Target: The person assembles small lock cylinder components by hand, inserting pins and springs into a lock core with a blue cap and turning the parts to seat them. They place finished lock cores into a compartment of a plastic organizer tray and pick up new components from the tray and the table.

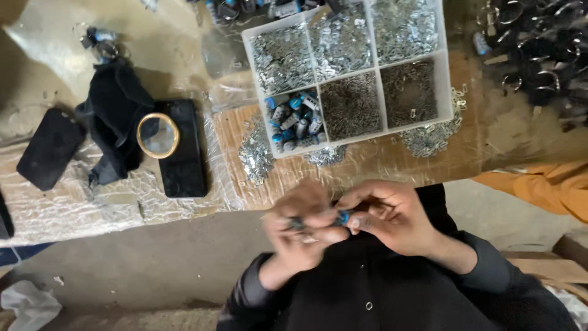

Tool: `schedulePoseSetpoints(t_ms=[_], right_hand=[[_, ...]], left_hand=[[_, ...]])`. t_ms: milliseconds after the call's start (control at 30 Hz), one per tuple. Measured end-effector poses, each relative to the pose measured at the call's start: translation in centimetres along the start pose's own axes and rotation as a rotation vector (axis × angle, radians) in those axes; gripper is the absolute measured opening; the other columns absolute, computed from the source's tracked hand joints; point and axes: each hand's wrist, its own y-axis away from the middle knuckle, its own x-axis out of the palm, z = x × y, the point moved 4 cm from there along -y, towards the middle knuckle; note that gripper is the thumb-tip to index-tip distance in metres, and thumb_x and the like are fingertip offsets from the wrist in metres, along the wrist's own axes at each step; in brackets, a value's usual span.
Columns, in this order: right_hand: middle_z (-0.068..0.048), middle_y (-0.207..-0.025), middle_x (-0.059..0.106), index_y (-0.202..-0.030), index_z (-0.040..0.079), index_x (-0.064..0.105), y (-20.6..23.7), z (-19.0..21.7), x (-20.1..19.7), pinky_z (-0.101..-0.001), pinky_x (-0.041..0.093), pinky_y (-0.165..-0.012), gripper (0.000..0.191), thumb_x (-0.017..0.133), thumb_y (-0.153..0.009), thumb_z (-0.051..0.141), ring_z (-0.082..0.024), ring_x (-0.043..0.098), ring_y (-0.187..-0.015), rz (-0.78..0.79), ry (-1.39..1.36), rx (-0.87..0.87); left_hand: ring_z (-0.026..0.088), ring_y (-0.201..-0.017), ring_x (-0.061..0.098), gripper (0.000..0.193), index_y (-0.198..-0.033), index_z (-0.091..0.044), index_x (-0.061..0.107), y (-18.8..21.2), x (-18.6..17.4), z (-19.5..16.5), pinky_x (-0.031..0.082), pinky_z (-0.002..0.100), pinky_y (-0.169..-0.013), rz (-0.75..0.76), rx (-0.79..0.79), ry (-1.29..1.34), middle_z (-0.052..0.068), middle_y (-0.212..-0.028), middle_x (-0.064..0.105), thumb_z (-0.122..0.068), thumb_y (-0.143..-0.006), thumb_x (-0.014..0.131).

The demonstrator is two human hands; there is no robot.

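Nearest the camera is the person's dark buttoned garment, filling the 6 o'clock part of the view, and just above it both hands meet close together. The left hand, blurred, curls its fingers around a small dark metal piece whose shape cannot be made out. The right hand pinches a small blue-capped part between thumb and fingers, and that part sits right where the two hands touch, a little below the middle of the view. At 12 o'clock from the hands a white compartment box rests on a wooden board; five of its sections hold heaps of small silvery metal bits, while the lower left section holds blue-capped parts like the one being pinched. Loose metal bits lie spilled on the board beside the box at 11 o'clock from the hands. Toward 9 o'clock a black phone lies flat with a gold-rimmed magnifying lens resting on its upper end, a dark cloth just left of it, and a second black slab farther left. At 3 o'clock an orange cloth shows, and at 1 o'clock a pile of dark rings.
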Motion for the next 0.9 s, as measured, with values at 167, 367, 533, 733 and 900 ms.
schedulePoseSetpoints(t_ms=[167,367,533,733,900], right_hand=[[-0.017,-0.102,0.075,-0.115,-0.005,0.062,-1.1,-0.4,0.3,-0.0276,0.06,-0.066,0.03,0.077,-0.092,0.006,-0.016,0.07,-0.08,0.052,-0.46,0.167],[-0.012,-0.097,0.072,-0.113,-0.005,0.061,-1.1,-0.6,-0.2,-0.0285,0.06,-0.065,0.033,0.082,-0.093,0.011,-0.016,0.07,-0.08,0.111,-0.583,0.178],[-0.013,-0.093,0.071,-0.114,-0.005,0.061,-1.5,-1.1,-1.2,-0.0298,0.06,-0.067,0.034,0.084,-0.095,0.012,-0.018,0.071,-0.079,0.142,-0.71,0.201],[-0.018,-0.1,0.075,-0.108,-0.008,0.064,-0.9,2.6,-2.9,-0.0333,0.065,-0.063,0.035,0.086,-0.087,0.009,-0.024,0.076,-0.081,0.093,-0.277,0.264],[-0.02,-0.149,0.047,-0.14,-0.004,0.047,-1.6,8.7,-2.1,-0.034,0.063,-0.092,0.075,0.086,-0.077,0.01,-0.027,0.063,-0.126,0.348,0.279,-0.194]], left_hand=[[0.013,-0.082,0.052,0.026,-0.102,-0.015,0.068,0.2,1.0,2.1,0.042,0.032,-0.079,-0.122,0.038,0.085,-0.003,-0.087,0.066,-0.028,-0.092,0.088],[0.013,-0.082,0.049,0.024,-0.102,-0.014,0.068,0.0,2.1,3.2,0.042,0.032,-0.082,-0.173,-0.011,0.22,-0.001,-0.09,0.066,-0.022,-0.091,0.088],[0.012,-0.082,0.053,0.021,-0.099,-0.014,0.068,-1.3,3.5,3.4,0.044,0.029,-0.075,-0.169,-0.05,0.07,0.001,-0.089,0.07,-0.017,-0.091,0.087],[0.015,-0.082,0.064,0.018,-0.084,-0.014,0.069,-7.3,4.8,-2.7,0.048,0.048,-0.102,0.562,-0.097,-0.423,-0.001,-0.084,0.068,-0.005,-0.074,0.081],[0.023,-0.092,0.059,0.022,-0.109,-0.014,0.077,-9.6,2.6,-5.8,0.046,0.042,-0.089,0.437,0.074,-1.175,0.001,-0.108,0.07,-0.014,-0.088,0.081]])
